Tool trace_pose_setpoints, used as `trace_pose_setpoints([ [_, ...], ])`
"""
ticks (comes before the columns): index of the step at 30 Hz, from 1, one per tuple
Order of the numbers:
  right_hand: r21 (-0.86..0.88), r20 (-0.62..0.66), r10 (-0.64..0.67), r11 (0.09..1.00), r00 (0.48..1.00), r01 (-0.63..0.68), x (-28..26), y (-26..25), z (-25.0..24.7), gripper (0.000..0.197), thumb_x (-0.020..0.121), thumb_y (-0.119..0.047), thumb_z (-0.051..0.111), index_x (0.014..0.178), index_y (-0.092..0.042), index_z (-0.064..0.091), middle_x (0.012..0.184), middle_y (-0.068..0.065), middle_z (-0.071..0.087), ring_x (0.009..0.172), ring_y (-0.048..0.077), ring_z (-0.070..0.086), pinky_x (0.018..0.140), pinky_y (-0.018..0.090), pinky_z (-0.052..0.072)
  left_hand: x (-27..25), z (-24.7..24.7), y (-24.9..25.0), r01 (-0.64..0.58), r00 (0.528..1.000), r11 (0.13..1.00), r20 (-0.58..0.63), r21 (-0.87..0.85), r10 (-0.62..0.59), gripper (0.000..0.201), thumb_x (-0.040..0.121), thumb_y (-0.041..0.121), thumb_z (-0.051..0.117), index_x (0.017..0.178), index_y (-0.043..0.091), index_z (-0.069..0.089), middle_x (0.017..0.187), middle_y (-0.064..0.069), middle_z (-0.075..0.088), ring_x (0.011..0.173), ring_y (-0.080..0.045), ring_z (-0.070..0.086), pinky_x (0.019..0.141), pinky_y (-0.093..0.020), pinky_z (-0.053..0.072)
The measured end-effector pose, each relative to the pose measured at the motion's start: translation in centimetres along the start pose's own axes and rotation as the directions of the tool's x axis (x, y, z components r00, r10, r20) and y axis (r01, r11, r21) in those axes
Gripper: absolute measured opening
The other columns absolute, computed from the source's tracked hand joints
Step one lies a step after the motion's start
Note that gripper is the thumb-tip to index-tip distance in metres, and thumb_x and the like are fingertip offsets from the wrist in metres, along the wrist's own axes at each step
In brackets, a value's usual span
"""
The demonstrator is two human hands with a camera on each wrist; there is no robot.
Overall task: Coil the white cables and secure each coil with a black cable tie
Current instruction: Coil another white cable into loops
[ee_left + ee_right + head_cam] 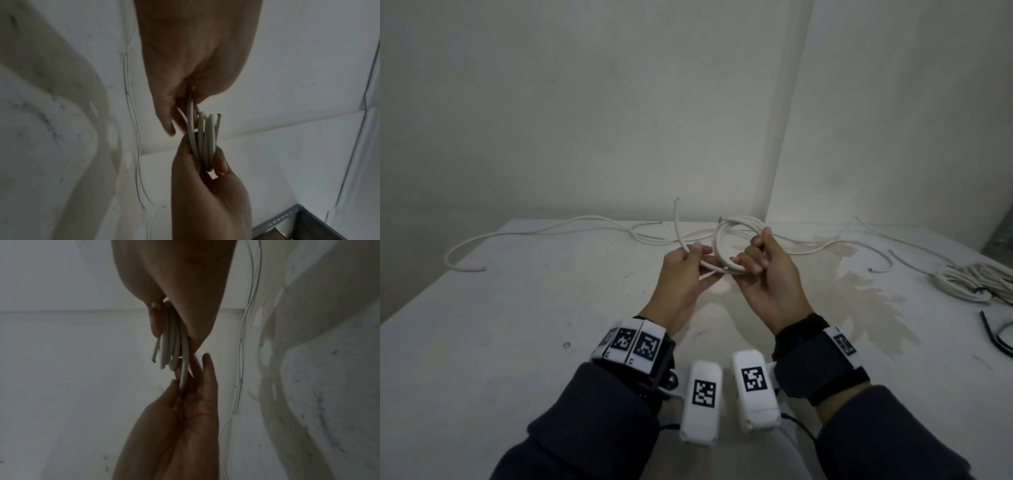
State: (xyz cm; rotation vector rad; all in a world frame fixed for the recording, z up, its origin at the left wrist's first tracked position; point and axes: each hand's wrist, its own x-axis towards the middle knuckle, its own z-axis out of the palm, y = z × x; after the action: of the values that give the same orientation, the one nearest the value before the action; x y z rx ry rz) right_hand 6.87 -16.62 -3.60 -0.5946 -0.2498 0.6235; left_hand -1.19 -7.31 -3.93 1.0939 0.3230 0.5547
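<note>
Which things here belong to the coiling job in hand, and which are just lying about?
In the job:
- coil, gripped by the right hand
- free cable end, fed by the left hand

Lying about:
- loose white cables on the table
- finished bundle
- black cable ties

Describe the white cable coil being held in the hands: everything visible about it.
The white cable coil is a round bundle of several loops of smooth, plastic-sheathed cable, held upright above the table. The right hand grips its loops together; the left hand pinches the strand leading in. One free end rises past the left hand and another cut tip pokes out at the top. No black tie shows on it.
</note>
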Motion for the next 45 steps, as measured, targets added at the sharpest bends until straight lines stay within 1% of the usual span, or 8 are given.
trace_pose_setpoints([
  [3,0.049,-0.078,-0.027,0.998,0.997,0.031,0.3,-0.6,0.2,0.036,0.101,-0.031,0.044,0.069,-0.014,0.045,0.043,-0.007,0.03,0.036,0.007,0.033,0.051,0.021,0.045,-0.5,0.4,-0.1,-0.018,1.0,0.999,0.005,0.046,0.018,0.029,0.104,0.014,0.034,0.086,-0.001,0.052,0.069,-0.015,0.059,0.072,-0.023,0.064,0.07,-0.028,0.06],
  [9,-0.006,-0.121,-0.042,0.999,0.992,0.041,-0.1,-0.3,-0.4,0.036,0.101,-0.027,0.044,0.069,-0.012,0.045,0.043,-0.007,0.027,0.035,0.007,0.029,0.046,0.019,0.043,-0.8,-0.3,0.3,-0.046,0.998,0.969,0.061,0.241,0.033,0.034,0.104,0.017,0.035,0.083,0.002,0.057,0.062,-0.009,0.059,0.066,-0.019,0.063,0.07,-0.029,0.06],
  [16,-0.274,-0.041,0.035,0.961,0.999,-0.045,-0.6,0.0,-0.5,0.028,0.102,-0.027,0.042,0.085,-0.007,0.052,0.043,-0.007,0.025,0.035,0.007,0.024,0.057,0.023,0.041,0.2,-1.8,-0.1,-0.118,0.982,0.857,-0.069,0.502,0.176,0.034,0.103,0.03,0.038,0.096,0.007,0.062,0.087,-0.006,0.062,0.073,-0.018,0.064,0.069,-0.029,0.058],
  [20,-0.355,0.001,0.027,0.934,1.0,-0.025,-0.8,0.3,-0.3,0.025,0.103,-0.025,0.041,0.089,-0.007,0.053,0.042,-0.007,0.027,0.035,0.006,0.022,0.047,0.022,0.032,0.0,-1.4,-0.1,-0.143,0.99,0.943,0.039,0.301,0.138,0.03,0.103,0.027,0.037,0.115,0.011,0.059,0.101,-0.008,0.067,0.087,-0.021,0.069,0.072,-0.03,0.059],
  [25,-0.324,0.034,0.044,0.946,0.998,-0.03,-1.2,0.3,0.0,0.012,0.101,-0.019,0.043,0.094,-0.017,0.053,0.041,-0.006,0.027,0.033,0.005,0.021,0.041,0.019,0.028,0.2,-1.1,0.1,-0.06,0.982,0.998,0.179,-0.01,0.061,0.035,0.104,0.026,0.033,0.129,0.01,0.051,0.08,-0.009,0.06,0.054,-0.01,0.055,0.061,-0.026,0.054],
  [29,-0.297,0.074,0.045,0.955,0.996,-0.021,-1.4,0.6,0.3,0.019,0.101,-0.018,0.042,0.089,-0.016,0.056,0.041,-0.006,0.025,0.032,0.005,0.02,0.037,0.019,0.03,0.6,-0.9,0.3,0.049,0.976,0.977,0.218,-0.209,-0.003,0.038,0.105,0.029,0.028,0.127,0.009,0.051,0.062,-0.001,0.045,0.045,-0.009,0.037,0.048,-0.022,0.041],
  [38,-0.21,0.123,0.121,0.973,0.985,-0.093,-1.2,0.2,0.3,0.017,0.097,-0.017,0.043,0.087,-0.014,0.056,0.036,-0.005,0.023,0.028,0.007,0.02,0.041,0.023,0.031,0.9,-1.2,1.9,0.269,0.905,0.92,0.401,-0.284,-0.14,0.042,0.084,0.024,0.043,0.121,0.011,0.059,0.056,-0.002,0.044,0.042,-0.013,0.037,0.047,-0.023,0.039],
  [45,-0.408,0.158,0.1,0.912,0.982,-0.027,-1.5,0.2,0.3,0.013,0.096,-0.011,0.044,0.102,-0.011,0.056,0.042,-0.005,0.025,0.032,0.007,0.02,0.044,0.026,0.021,1.1,-1.5,1.8,0.355,0.876,0.907,0.421,-0.228,-0.237,0.04,0.085,0.022,0.04,0.115,0.013,0.064,0.051,0.001,0.04,0.035,-0.012,0.031,0.044,-0.023,0.03],
])
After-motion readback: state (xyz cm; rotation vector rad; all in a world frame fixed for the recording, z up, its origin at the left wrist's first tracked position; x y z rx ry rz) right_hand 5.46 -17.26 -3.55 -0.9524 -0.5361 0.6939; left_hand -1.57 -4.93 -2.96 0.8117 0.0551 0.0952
